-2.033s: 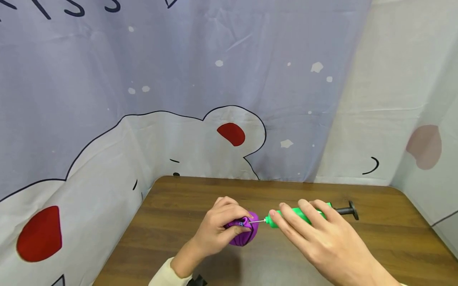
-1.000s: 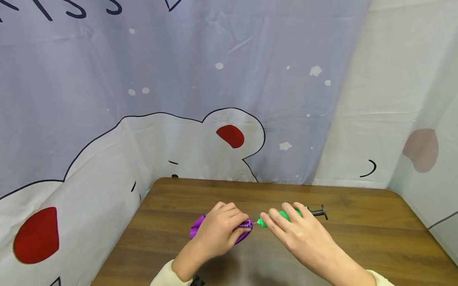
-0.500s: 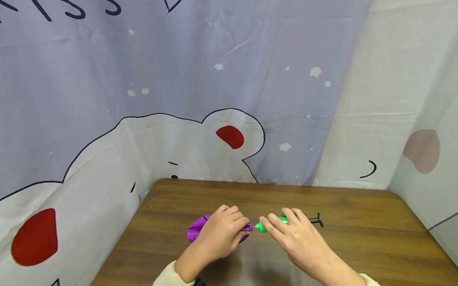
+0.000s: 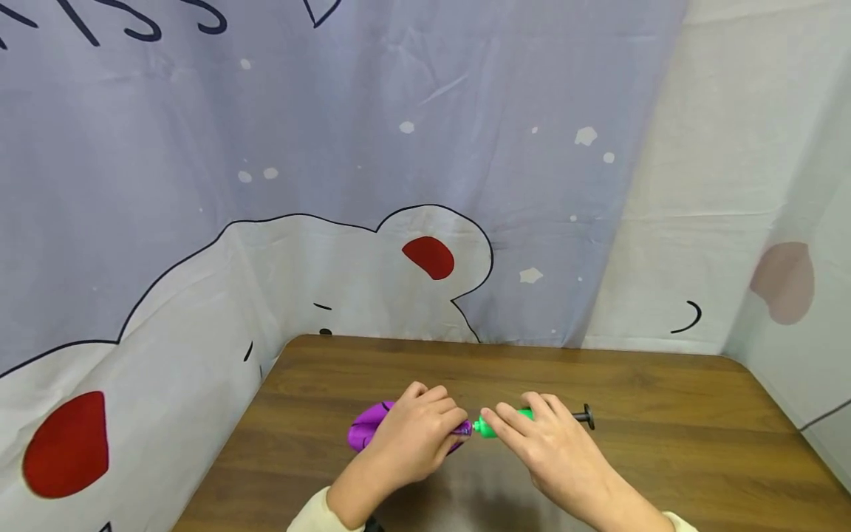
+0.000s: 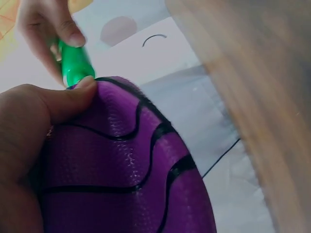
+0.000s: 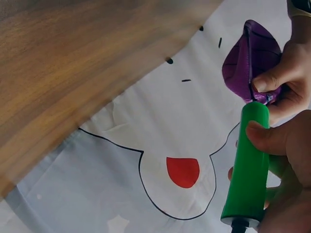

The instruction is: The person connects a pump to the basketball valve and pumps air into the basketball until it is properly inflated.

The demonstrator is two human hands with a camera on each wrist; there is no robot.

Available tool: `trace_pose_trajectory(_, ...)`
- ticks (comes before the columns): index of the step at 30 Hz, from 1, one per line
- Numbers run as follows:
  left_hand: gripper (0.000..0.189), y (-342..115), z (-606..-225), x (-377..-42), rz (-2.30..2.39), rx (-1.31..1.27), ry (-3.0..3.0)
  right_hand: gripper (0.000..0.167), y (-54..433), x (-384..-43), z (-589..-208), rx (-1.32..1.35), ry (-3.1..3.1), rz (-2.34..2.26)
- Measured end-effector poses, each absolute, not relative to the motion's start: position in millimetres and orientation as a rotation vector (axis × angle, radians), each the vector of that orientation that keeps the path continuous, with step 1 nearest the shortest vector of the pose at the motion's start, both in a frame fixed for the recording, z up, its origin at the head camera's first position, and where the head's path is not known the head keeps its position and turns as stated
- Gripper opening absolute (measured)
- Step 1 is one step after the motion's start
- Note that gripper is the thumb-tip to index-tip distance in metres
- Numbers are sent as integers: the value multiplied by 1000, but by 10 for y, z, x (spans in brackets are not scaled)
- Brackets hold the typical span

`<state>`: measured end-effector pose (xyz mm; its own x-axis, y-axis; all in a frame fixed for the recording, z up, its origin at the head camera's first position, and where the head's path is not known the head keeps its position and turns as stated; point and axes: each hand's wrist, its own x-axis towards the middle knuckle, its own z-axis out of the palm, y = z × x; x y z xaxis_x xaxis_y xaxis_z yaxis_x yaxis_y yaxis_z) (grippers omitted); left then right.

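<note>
From the head camera I saw the purple ball (image 4: pixel 368 427) held up over the worktop (image 4: pixel 638 380), on the near side of the worktop's far edge. The ball looked slack and creased, with black curved lines across its pebbled skin. My left hand (image 4: pixel 420 432) had its grip clamped on the ball, pinching it with the thumb at the end that faced the green pump (image 6: pixel 250 165). I had that pump just to the right of the ball, lying nearly level, its narrow nose pointed at the pinched end. Nose and ball were so close that I could not tell whether they touched. My right hand (image 4: pixel 555 447) had its grip clamped round the pump's barrel, thumb on one side and fingers on the other. The black handle (image 4: pixel 585 417) stuck out at the end of the pump farthest from the ball. One pale sleeve (image 4: pixel 322 513) showed to the near left of the ball, another pale cuff (image 4: pixel 679 522) to its near right. Beyond the ball hung a patterned cloth (image 4: pixel 319 133), printed with white, black-outlined figures and a red patch (image 4: pixel 428 257).
</note>
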<state>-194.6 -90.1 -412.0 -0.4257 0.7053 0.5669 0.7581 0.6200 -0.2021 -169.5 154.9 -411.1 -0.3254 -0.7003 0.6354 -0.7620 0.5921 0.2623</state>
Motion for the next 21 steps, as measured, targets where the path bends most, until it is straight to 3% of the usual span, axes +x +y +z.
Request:
trace_pose_trajectory(6, 16, -900, -4073, -1948, -23, -1091, -2287, 69, 1571, -1733, -4129, 1123, -2129, 104)
trace_pose_trajectory(12, 14, -894, -4154, -1979, 47, -1052, -2283, 32, 1592, -1790, -4211, 1088, -2175, 147)
trace_pose_trajectory(17, 13, -890, -4260, -2020, 86, -1039, -2283, 57, 1608, -1855, -4357, 1046, -2142, 204)
trace_pose_trajectory(21, 12, -902, -4340, -2054, 111, -1027, -2307, 59, 1626, -1894, -4459, 1044, -2176, 226)
